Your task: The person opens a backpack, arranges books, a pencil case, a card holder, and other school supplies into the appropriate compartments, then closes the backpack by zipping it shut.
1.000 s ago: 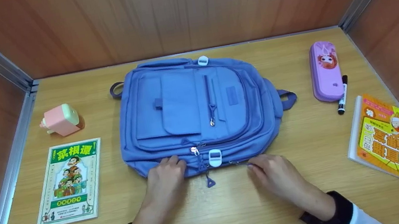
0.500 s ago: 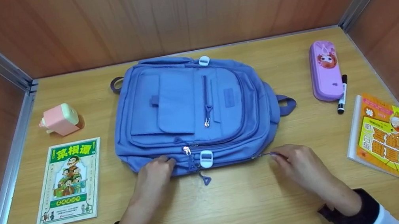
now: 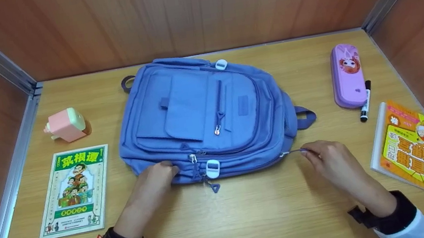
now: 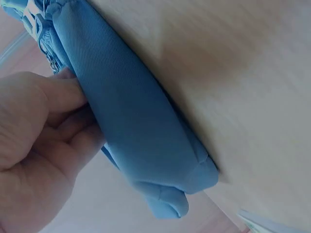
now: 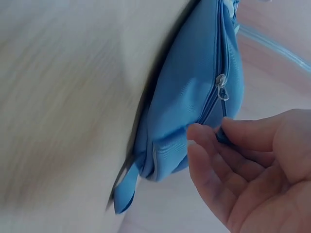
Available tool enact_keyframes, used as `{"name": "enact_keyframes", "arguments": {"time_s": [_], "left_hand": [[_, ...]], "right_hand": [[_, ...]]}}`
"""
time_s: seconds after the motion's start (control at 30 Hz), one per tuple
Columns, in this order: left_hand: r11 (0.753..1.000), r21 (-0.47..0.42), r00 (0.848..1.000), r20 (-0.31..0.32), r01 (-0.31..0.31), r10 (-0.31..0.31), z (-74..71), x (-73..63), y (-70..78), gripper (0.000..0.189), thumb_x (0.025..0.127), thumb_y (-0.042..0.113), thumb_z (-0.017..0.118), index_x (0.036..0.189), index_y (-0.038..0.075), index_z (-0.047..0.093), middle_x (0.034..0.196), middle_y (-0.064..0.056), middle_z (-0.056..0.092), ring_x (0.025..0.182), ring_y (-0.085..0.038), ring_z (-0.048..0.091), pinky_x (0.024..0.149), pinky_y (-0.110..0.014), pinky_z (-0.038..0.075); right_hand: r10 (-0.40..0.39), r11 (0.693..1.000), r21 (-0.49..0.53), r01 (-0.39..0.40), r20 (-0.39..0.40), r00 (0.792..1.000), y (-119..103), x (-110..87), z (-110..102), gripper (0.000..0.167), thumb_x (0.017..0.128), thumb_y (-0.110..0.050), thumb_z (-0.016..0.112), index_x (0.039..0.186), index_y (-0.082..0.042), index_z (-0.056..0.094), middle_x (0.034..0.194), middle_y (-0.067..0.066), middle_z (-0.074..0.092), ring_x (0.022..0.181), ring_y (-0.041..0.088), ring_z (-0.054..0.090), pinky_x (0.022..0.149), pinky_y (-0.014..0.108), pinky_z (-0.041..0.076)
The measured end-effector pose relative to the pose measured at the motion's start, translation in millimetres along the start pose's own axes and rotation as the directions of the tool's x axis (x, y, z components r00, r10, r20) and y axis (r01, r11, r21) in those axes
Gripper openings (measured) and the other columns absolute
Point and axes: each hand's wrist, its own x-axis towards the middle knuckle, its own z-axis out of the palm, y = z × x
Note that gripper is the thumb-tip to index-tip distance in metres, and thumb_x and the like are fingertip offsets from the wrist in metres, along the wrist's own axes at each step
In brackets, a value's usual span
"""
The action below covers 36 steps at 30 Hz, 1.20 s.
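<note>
Holding one blue backpack point(image 3: 190, 116) and one zipper pull point(image 5: 224, 108), two hands point(image 3: 154, 179) point(image 3: 328, 157).

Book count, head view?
2: a green-and-white book left of the backpack, an orange book to its right. Any inside the backpack would be hidden.

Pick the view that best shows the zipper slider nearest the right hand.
Right wrist. The zipper slider shows large and unobstructed there, with its cord running to the right hand. Head shows it only small, on the near edge of the backpack; I can't make it out in left wrist.
</note>
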Motion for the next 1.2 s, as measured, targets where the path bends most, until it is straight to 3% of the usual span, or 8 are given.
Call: {"name": "enact_keyframes", "arguments": {"time_s": [0.2, 0.33, 0.5, 0.67, 0.8, 0.93, 1.03, 1.2], "left_hand": [[0.999, -0.053, 0.999, 0.043, -0.001, 0.003, -5.8, 2.5, -10.3, 0.029, 0.079, -0.023, 0.065, 0.088, 0.001, 0.079, 0.076, -0.007, 0.068, 0.065, -0.018, 0.061, 0.055, -0.032, 0.054], [0.997, -0.072, 0.999, 0.035, -0.002, 0.005, -6.0, 4.3, -17.2, 0.030, 0.079, -0.022, 0.063, 0.086, 0.002, 0.080, 0.080, -0.010, 0.073, 0.066, -0.021, 0.066, 0.056, -0.035, 0.056], [0.999, -0.022, 0.998, -0.039, 0.046, -0.047, -0.7, 8.2, -22.6, 0.028, 0.078, -0.023, 0.062, 0.084, -0.001, 0.077, 0.077, -0.013, 0.070, 0.065, -0.028, 0.066, 0.055, -0.039, 0.056], [0.991, 0.016, 0.982, -0.139, 0.133, -0.129, 2.9, 9.8, -18.2, 0.022, 0.075, -0.020, 0.063, 0.088, -0.005, 0.073, 0.081, -0.017, 0.066, 0.071, -0.034, 0.066, 0.056, -0.044, 0.057], [0.995, 0.031, 0.959, -0.271, 0.091, -0.079, 3.1, 11.6, 5.8, 0.024, 0.071, -0.014, 0.068, 0.093, -0.007, 0.073, 0.084, -0.017, 0.066, 0.079, -0.035, 0.066, 0.065, -0.046, 0.059], [0.998, 0.015, 0.929, -0.363, -0.064, 0.065, 7.5, 16.3, 48.0, 0.030, 0.077, 0.000, 0.074, 0.107, -0.003, 0.075, 0.099, -0.018, 0.071, 0.091, -0.036, 0.068, 0.081, -0.046, 0.061], [0.986, -0.016, 0.931, -0.332, -0.167, 0.152, 14.1, 18.0, 82.4, 0.037, 0.086, 0.015, 0.075, 0.120, 0.000, 0.072, 0.117, -0.020, 0.071, 0.107, -0.035, 0.068, 0.094, -0.048, 0.059], [0.965, 0.063, 0.934, -0.242, -0.254, 0.261, 27.2, 21.0, 124.5, 0.041, 0.094, 0.025, 0.073, 0.128, 0.004, 0.068, 0.119, -0.012, 0.069, 0.108, -0.028, 0.066, 0.092, -0.041, 0.059]], "right_hand": [[0.013, 1.000, -0.026, -0.013, -0.007, 1.000, 8.5, 6.4, -5.3, 0.011, 0.095, 0.003, 0.071, 0.104, 0.003, 0.078, 0.099, 0.016, 0.077, 0.091, 0.030, 0.075, 0.078, 0.048, 0.063], [0.025, 0.999, -0.037, -0.025, -0.005, 1.000, 13.1, 6.5, -4.2, 0.011, 0.096, 0.002, 0.071, 0.104, 0.003, 0.078, 0.099, 0.016, 0.077, 0.092, 0.031, 0.075, 0.079, 0.049, 0.063], [0.003, 1.000, -0.021, -0.003, 0.009, 1.000, 5.3, -1.8, -2.8, 0.011, 0.094, 0.003, 0.074, 0.103, 0.001, 0.079, 0.097, 0.013, 0.078, 0.088, 0.026, 0.075, 0.074, 0.043, 0.064], [-0.042, 0.999, -0.022, 0.042, 0.025, 0.999, -11.3, -11.9, -0.5, 0.008, 0.091, 0.000, 0.078, 0.099, -0.003, 0.080, 0.091, 0.006, 0.077, 0.081, 0.015, 0.073, 0.068, 0.036, 0.062], [-0.043, 0.999, 0.011, 0.042, 0.064, 0.997, -22.9, -17.6, 2.5, 0.008, 0.093, -0.004, 0.078, 0.100, -0.006, 0.081, 0.092, 0.001, 0.077, 0.080, 0.010, 0.071, 0.067, 0.030, 0.060], [-0.050, 0.996, 0.077, 0.042, 0.098, 0.994, -30.1, -22.1, 3.8, 0.010, 0.093, -0.004, 0.077, 0.102, -0.006, 0.081, 0.096, -0.001, 0.078, 0.079, 0.007, 0.068, 0.065, 0.026, 0.059], [-0.052, 0.990, 0.140, 0.033, 0.134, 0.990, -34.8, -23.8, 4.2, 0.010, 0.095, -0.005, 0.076, 0.103, -0.007, 0.081, 0.097, -0.003, 0.077, 0.077, 0.004, 0.064, 0.064, 0.024, 0.057], [-0.127, 0.972, 0.215, 0.091, 0.159, 0.979, -39.5, -27.1, 8.3, 0.009, 0.096, -0.007, 0.074, 0.103, -0.007, 0.081, 0.096, -0.003, 0.077, 0.077, 0.003, 0.064, 0.064, 0.024, 0.058]]}}
